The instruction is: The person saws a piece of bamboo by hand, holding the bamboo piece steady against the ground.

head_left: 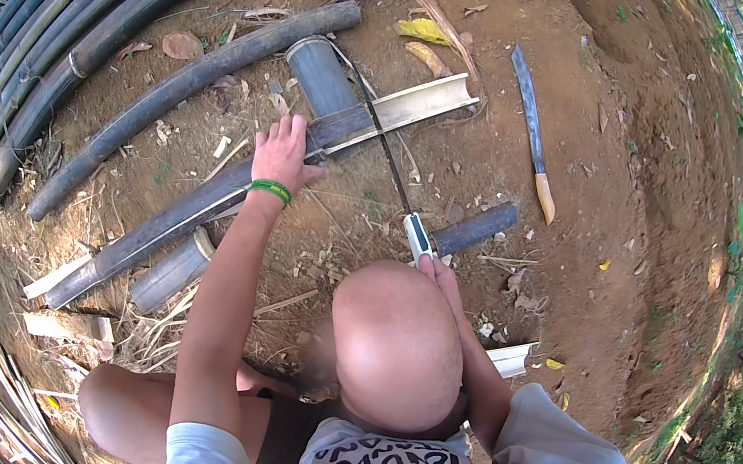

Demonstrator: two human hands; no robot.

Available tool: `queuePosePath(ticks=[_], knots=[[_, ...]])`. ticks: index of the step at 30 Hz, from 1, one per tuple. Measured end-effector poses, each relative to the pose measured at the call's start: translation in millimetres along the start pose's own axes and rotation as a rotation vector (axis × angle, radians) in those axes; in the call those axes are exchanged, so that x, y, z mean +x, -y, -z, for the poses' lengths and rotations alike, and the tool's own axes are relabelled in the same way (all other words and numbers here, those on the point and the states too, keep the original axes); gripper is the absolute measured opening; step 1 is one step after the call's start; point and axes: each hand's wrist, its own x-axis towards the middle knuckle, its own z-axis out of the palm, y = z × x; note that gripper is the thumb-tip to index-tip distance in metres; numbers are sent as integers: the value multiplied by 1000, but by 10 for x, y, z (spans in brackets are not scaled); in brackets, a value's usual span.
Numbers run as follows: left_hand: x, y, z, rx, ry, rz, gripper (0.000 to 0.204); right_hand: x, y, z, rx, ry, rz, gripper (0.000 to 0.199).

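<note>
A long, dark split bamboo pole (pixel 180 216) lies slantwise across the ground before me, its pale hollow inside showing toward the right end. My left hand (pixel 282 156) presses down over it, fingers across the top and thumb on the near side. My right hand (pixel 441 271) is closed round the pale handle of a handsaw (pixel 391 164), partly hidden by my raised knee. The saw's narrow blade points away from me and crosses the bamboo to the right of my left hand. A thick, short bamboo section (pixel 321 77) sits against the pole's far side.
Right of the saw lies a machete (pixel 531 119) with a wooden handle. Short bamboo pieces lie near my knee (pixel 475 229) and under the pole's left part (pixel 170 272). Another bamboo pole (pixel 186 84) and a stack of poles (pixel 101 51) lie beyond. Shavings litter the dirt.
</note>
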Motion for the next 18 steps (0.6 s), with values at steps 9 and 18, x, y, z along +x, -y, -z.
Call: queuePosePath(ticks=[9, 18], knots=[[86, -673, -167, 90, -175, 48, 104, -23, -110, 126, 5, 29, -22, 44], [158, -673, -306, 181, -220, 90, 85, 86, -205, 172, 48, 71, -93, 47]])
